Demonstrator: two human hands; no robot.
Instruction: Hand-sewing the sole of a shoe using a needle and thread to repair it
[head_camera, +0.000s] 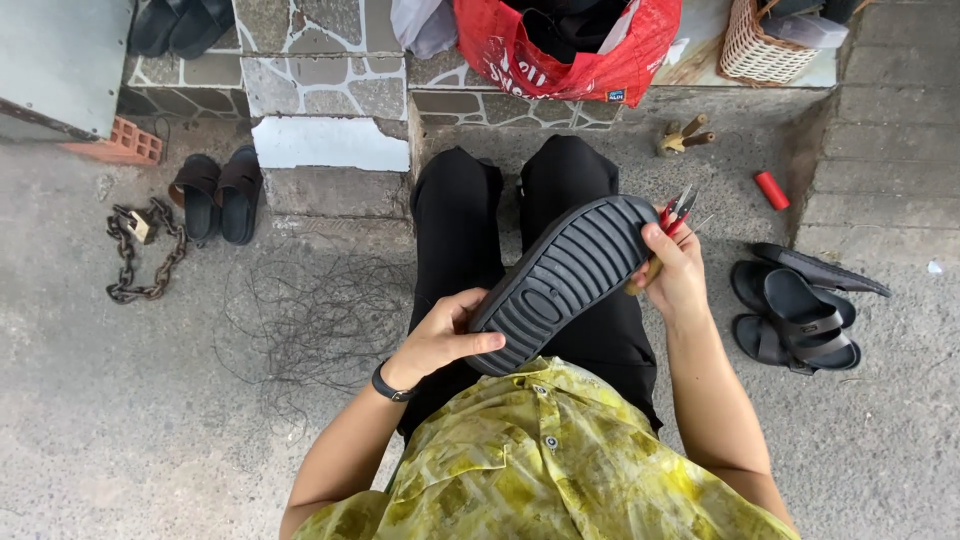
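A black sandal (560, 285) lay sole-up across the seated person's lap, its ridged tread and oval centre patch facing the camera. The left hand (440, 340) closed its grip on the heel end, thumb pressed over the rim; the right hand (672, 272) clasped the toe end together with red-handled pliers (678, 208). To the right, a pile of black sandals (800, 310) sat near the knee on the concrete floor (120, 420). To the left, a tangle of thread (310, 320) spread beside the leg, with brown sandals (218, 195) and a chain (140, 250) farther off. A stone step (330, 85) bounded the space ahead.
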